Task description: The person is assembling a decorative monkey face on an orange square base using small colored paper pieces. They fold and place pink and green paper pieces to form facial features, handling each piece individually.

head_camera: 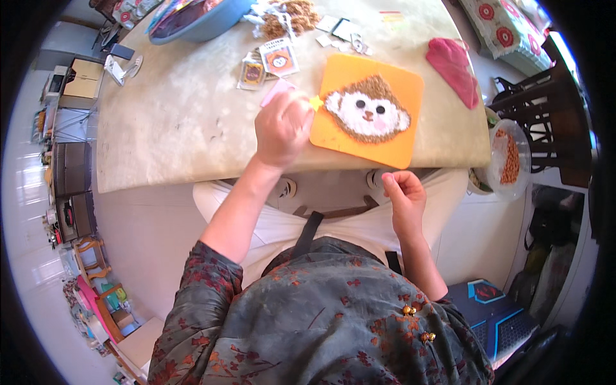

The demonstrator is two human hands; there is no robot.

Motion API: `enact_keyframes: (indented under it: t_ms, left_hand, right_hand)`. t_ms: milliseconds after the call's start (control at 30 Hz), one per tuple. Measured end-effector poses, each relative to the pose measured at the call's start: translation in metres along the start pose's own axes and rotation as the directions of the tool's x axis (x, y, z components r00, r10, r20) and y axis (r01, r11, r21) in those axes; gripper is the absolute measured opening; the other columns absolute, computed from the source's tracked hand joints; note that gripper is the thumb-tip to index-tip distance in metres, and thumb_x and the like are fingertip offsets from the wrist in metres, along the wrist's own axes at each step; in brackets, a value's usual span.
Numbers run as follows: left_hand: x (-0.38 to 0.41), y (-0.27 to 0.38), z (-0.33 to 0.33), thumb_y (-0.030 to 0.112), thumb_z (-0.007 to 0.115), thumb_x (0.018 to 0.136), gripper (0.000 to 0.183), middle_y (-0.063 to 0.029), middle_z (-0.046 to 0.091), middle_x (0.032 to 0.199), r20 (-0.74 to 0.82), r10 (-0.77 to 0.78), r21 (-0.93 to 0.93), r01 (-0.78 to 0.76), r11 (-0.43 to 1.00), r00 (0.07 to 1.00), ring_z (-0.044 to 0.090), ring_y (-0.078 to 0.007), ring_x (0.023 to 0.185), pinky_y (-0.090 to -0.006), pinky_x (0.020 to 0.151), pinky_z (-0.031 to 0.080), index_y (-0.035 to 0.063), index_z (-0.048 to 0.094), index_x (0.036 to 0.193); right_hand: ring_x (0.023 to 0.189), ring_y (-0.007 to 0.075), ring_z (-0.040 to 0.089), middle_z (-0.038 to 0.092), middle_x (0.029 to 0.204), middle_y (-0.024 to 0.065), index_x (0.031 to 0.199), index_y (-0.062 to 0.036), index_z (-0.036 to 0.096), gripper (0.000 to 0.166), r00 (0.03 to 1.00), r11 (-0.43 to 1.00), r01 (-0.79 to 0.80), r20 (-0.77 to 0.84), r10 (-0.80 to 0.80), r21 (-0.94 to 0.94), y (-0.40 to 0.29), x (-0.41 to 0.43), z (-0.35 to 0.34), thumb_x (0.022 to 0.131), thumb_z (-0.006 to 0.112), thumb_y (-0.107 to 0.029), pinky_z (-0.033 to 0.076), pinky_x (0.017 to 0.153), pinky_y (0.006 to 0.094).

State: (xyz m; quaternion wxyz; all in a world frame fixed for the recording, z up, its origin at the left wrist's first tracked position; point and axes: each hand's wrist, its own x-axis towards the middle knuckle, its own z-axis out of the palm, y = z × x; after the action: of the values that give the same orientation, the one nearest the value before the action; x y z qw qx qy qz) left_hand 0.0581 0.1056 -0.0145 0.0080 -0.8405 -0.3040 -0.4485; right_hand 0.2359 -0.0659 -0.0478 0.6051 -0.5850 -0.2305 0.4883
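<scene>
An orange square board (332, 72) lies tilted near the table's front edge. On it is a fuzzy monkey face (353, 118) in brown and white, with black eyes, a brown nose and one pink cheek. My left hand (285, 127) is curled at the board's left edge. Beside its knuckles shows a small yellow piece (315, 103); whether the fingers grip it is hidden. A pink sheet (278, 90) appears just beyond that hand. Below the board's lower corner, my right hand (408, 199) has thumb and index finger together; anything pinched there is too small to tell.
Beyond my hands lie printed cards (280, 57), brown and white yarn (288, 21) and white packets (344, 31). A blue basin (207, 26) stands at the far left, near a white stand (120, 72). Right are a red cloth (452, 70) and a clear bowl (522, 163) of nuts.
</scene>
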Motion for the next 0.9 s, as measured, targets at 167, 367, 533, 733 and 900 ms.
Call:
enact_keyframes:
  t_ms: [167, 367, 533, 733, 900]
  left_hand:
    - [0.043, -0.054, 0.032, 0.004, 0.061, 0.068, 0.012, -0.0062, 0.054, 0.072, 0.117, -0.065, 0.190, 0.042, 0.981, 0.991, 0.056, -0.0265, 0.069, -0.0359, 0.057, 0.045, 0.0080, 0.050, 0.071]
    - [0.051, -0.094, 0.072, 0.009, 0.056, 0.074, 0.001, -0.0045, 0.056, 0.076, 0.270, -0.041, 0.272, -0.035, 0.962, 0.962, 0.056, -0.0251, 0.073, -0.0363, 0.061, 0.048, 0.0093, 0.056, 0.074]
    - [0.030, -0.064, 0.040, 0.010, 0.059, 0.074, 0.002, -0.0055, 0.056, 0.076, 0.289, -0.103, 0.268, 0.023, 0.963, 0.952, 0.056, -0.0241, 0.073, -0.0353, 0.060, 0.047, 0.0087, 0.059, 0.074]
    - [-0.030, 0.001, -0.003, 0.014, 0.062, 0.070, 0.012, -0.0066, 0.054, 0.078, 0.330, -0.211, 0.040, 0.209, 0.977, 0.920, 0.054, -0.0252, 0.076, -0.0362, 0.064, 0.044, 0.0077, 0.058, 0.079]
    - [-0.053, 0.027, -0.011, 0.015, 0.066, 0.067, 0.026, -0.0078, 0.055, 0.097, 0.372, -0.270, 0.024, 0.282, 0.959, 0.888, 0.052, -0.0255, 0.088, -0.0416, 0.078, 0.039, 0.0072, 0.060, 0.091]
  right_hand:
    - [0.060, 0.0019, 0.043, 0.053, 0.067, -0.0043, 0.077, -0.0035, 0.057, 0.008, 1.000, 0.999, -0.010, 0.029, 0.009, 0.034, -0.001, 0.001, -0.004, 0.081, 0.061, -0.009, 0.034, 0.054, 0.0161]
    - [0.062, 0.0026, 0.045, 0.054, 0.070, -0.0029, 0.079, -0.0032, 0.057, 0.007, 1.000, 0.999, -0.015, 0.020, 0.014, 0.037, -0.013, -0.001, -0.005, 0.082, 0.060, -0.008, 0.036, 0.057, 0.0162]
    - [0.068, 0.0065, 0.049, 0.058, 0.078, 0.0004, 0.084, -0.0026, 0.057, 0.006, 0.999, 1.000, 0.018, 0.041, -0.019, 0.017, -0.017, 0.001, -0.007, 0.083, 0.058, -0.009, 0.040, 0.065, 0.0198]
    - [0.076, 0.0064, 0.050, 0.058, 0.082, 0.0003, 0.085, -0.0036, 0.056, 0.007, 0.984, 0.983, 0.179, -0.001, -0.179, -0.030, -0.018, 0.010, -0.002, 0.085, 0.057, -0.011, 0.040, 0.073, 0.0196]
    - [0.077, 0.0059, 0.052, 0.059, 0.083, 0.0011, 0.086, -0.0027, 0.056, 0.006, 0.984, 0.984, 0.176, -0.037, -0.177, -0.028, -0.016, 0.018, 0.002, 0.084, 0.057, -0.008, 0.040, 0.072, 0.0186]
